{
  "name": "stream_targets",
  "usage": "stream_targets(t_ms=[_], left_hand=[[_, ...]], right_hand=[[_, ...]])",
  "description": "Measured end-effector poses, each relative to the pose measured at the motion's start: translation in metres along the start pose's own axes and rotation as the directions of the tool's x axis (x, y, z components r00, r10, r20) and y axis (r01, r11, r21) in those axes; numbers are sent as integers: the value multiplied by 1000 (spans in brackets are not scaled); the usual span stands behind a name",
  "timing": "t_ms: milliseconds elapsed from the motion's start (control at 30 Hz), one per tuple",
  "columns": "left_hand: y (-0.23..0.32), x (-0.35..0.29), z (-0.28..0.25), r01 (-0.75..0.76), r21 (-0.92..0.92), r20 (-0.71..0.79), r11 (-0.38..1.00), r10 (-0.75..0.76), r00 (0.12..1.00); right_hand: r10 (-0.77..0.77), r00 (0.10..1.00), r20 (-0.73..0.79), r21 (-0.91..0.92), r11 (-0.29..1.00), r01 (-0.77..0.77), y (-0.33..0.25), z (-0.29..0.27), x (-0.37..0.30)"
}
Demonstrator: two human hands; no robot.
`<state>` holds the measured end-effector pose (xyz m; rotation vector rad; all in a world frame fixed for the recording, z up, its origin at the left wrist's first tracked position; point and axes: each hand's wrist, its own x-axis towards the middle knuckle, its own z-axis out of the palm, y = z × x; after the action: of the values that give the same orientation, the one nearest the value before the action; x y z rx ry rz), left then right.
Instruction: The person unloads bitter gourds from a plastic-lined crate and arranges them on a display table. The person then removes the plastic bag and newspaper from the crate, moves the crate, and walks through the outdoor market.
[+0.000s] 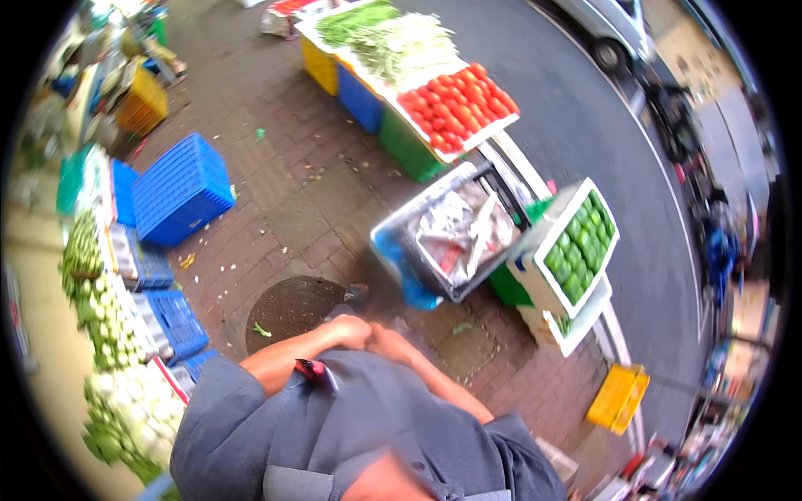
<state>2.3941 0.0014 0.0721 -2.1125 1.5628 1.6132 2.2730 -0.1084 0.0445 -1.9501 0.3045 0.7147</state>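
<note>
Along the left edge of the frame runs a row of pale and green vegetables [113, 334], stacked beside blue crates [171, 321]. Above them, toward the upper left, a larger blue crate [180, 188] lies tipped on the brick pavement [284, 167], with a yellow crate [144, 100] further up.

Low in the middle of the frame, a round dark manhole cover [292, 309] is set into the bricks. Just below it the person's two forearms come together in front of a grey-blue shirt [368, 417]. The left hand [347, 331] lies curled, its fingers folded in, and it touches the right hand [386, 341], which is blurred; whether either has hold of anything cannot be told. A small red and dark object [311, 368] shows at the shirt just under the left forearm, too small to tell what it is.

Right of centre stands a dark bin [455, 234] holding crumpled plastic and paper, near the hands but apart from them. Above it, at the top centre, a counter carries leafy greens [393, 37] and a tray of red tomatoes [458, 104]. To the right of the bin, a white box [539, 250] holds green peppers [581, 246]. At the lower right a yellow crate [616, 399] sits by the edge of the grey road [585, 125].
</note>
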Motion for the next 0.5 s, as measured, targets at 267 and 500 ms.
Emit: stream_targets(t_ms=[267, 500], left_hand=[[75, -6, 35, 116, -147, -78, 982, -129, 989], [100, 0, 48, 157, -173, -60, 972, -169, 984]], right_hand=[[-140, 937, 319, 130, 986, 103, -5, -35, -63], [-281, 914, 291, 275, 940, 201, 56, -10, -66]])
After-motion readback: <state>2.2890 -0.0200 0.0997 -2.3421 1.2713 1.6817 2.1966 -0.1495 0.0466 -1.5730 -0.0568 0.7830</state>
